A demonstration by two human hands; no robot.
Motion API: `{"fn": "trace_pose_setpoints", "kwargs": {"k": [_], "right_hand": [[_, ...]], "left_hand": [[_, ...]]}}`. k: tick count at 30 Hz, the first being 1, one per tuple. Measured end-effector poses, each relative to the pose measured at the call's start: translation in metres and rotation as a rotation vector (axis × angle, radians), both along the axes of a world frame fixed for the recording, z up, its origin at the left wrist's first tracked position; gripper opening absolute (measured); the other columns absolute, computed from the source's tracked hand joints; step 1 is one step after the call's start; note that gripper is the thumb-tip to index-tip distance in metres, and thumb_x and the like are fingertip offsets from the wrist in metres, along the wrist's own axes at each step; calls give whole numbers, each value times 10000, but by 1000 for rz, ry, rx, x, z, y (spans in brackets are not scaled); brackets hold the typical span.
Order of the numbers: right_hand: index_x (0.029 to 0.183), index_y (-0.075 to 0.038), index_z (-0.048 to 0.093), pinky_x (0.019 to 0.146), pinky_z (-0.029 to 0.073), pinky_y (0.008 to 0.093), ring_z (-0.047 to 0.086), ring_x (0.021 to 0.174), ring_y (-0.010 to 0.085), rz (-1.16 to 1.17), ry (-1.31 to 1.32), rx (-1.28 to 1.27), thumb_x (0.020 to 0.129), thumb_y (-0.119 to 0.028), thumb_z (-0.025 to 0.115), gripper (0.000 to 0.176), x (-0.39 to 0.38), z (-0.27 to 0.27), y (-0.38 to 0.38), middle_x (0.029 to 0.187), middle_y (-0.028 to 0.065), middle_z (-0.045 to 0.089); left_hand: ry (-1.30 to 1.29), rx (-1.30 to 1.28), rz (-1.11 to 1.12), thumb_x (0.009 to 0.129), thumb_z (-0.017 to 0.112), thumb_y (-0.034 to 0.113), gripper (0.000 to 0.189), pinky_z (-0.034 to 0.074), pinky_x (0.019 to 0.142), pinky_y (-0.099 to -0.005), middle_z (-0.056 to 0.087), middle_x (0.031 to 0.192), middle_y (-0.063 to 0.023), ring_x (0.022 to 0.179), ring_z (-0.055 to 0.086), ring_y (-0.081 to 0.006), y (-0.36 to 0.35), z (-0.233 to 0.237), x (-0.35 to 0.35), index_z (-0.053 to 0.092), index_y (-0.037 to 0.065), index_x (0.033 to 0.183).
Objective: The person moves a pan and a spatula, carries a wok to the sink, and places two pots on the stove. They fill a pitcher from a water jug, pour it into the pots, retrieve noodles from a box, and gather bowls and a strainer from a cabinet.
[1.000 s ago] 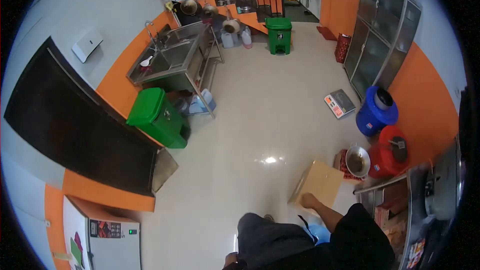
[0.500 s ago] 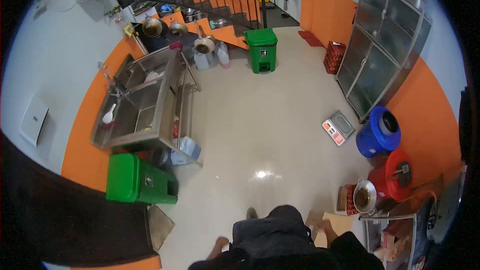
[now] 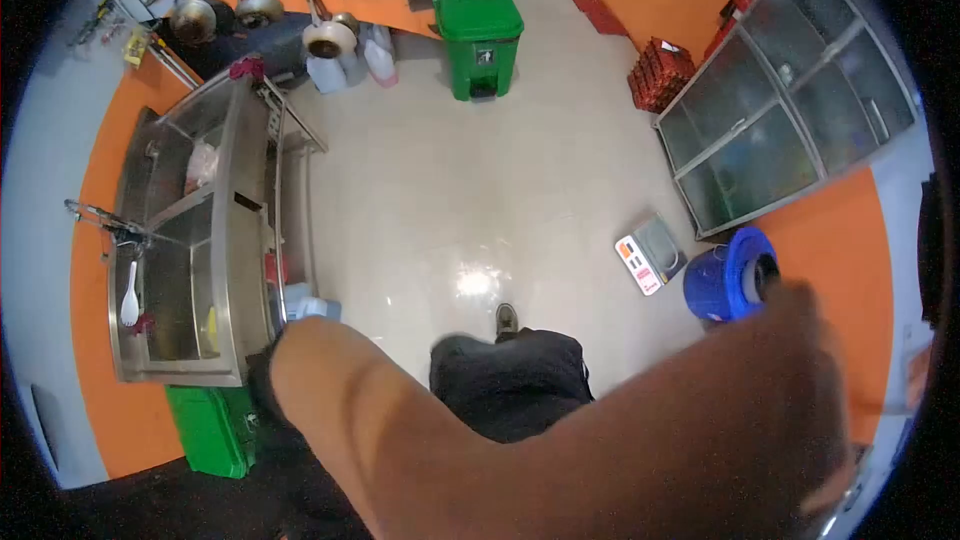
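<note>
Blue round plastic drum (image 3: 712, 285) at right, partly hidden behind your left hand (image 3: 755, 400). Hand's blurred, near the lens: can't tell if fingers are apart or clamped. Can't tell on your right hand, out of view. Two green plastic pedal bins (image 3: 480, 48), one partly behind the steel sink (image 3: 232, 270). One white electronic scale (image 3: 648, 258) near drum.

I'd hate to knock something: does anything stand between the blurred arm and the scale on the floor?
Nothing visible does: only floor shows between the blurred arm and scale. The blue bucket stands right of the scale; what the arm covers is hidden.
</note>
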State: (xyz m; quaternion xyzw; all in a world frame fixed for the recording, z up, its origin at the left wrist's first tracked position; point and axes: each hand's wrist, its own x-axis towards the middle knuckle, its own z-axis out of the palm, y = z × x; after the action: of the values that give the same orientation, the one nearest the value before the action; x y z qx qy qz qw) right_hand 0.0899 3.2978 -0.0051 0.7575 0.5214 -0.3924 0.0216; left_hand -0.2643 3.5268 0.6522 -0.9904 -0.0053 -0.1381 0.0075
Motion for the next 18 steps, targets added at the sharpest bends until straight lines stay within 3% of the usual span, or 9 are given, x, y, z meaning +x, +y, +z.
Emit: {"fn": "trace_pose_setpoints", "kwargs": {"k": [4,7,8,10,12,13,14,15,18], "right_hand": [[716,26,520,529,501,344,600,533,245,1,48,232,806,-155,531,203,9,22,287,592,163,573],[677,31,514,500,501,323,604,496,226,-131,220,387,802,-127,536,203,-35,71,485,558,151,572],[644,27,500,487,499,326,600,501,209,-16,244,455,781,-78,524,174,-77,127,531,539,119,551],[626,21,514,509,487,350,597,529,256,-43,281,449,740,-69,538,148,-95,95,617,555,139,551],[652,26,548,589,485,396,599,603,325,49,220,439,730,-128,558,173,-130,108,685,624,199,583],[662,27,554,623,487,410,597,642,344,103,164,429,738,-145,545,189,-150,128,697,659,212,586],[588,3,575,548,479,405,587,569,302,371,-23,588,733,-196,544,248,-140,77,716,609,189,593],[575,-21,593,559,477,407,592,587,293,260,-34,506,706,-215,562,237,-128,16,729,602,165,597],[523,-33,515,529,471,378,561,541,271,337,-28,364,655,-183,600,217,-146,36,732,574,133,569]], "left_hand": [[77,265,113,797,511,218,259,478,754,-404,593,800,-130,787,597,-261,100,5,2,603,8,917],[106,418,217,765,522,224,263,477,754,-419,581,772,-124,772,590,-262,180,-13,-16,601,7,891],[107,475,259,755,525,226,265,476,754,-424,577,763,-122,767,588,-263,209,-24,-27,600,6,882],[83,483,329,733,533,230,269,475,754,-434,569,744,-118,757,584,-264,277,-50,-59,598,5,864],[-166,-343,245,783,540,257,217,462,731,-351,594,778,-65,745,596,-220,361,-92,-113,609,83,892],[-199,-468,340,808,570,262,203,469,715,-342,593,780,-55,749,599,-220,398,-109,-139,613,103,927],[-279,-637,419,828,591,208,212,478,748,-321,619,839,-79,792,611,-203,434,-124,-172,601,71,989],[-334,-818,541,801,592,114,233,481,740,-318,629,855,-82,806,619,-195,469,-148,-202,581,57,1027],[-549,-1224,905,849,528,44,237,477,793,-299,636,923,-94,865,608,-154,571,-234,-285,562,26,1083]]}}
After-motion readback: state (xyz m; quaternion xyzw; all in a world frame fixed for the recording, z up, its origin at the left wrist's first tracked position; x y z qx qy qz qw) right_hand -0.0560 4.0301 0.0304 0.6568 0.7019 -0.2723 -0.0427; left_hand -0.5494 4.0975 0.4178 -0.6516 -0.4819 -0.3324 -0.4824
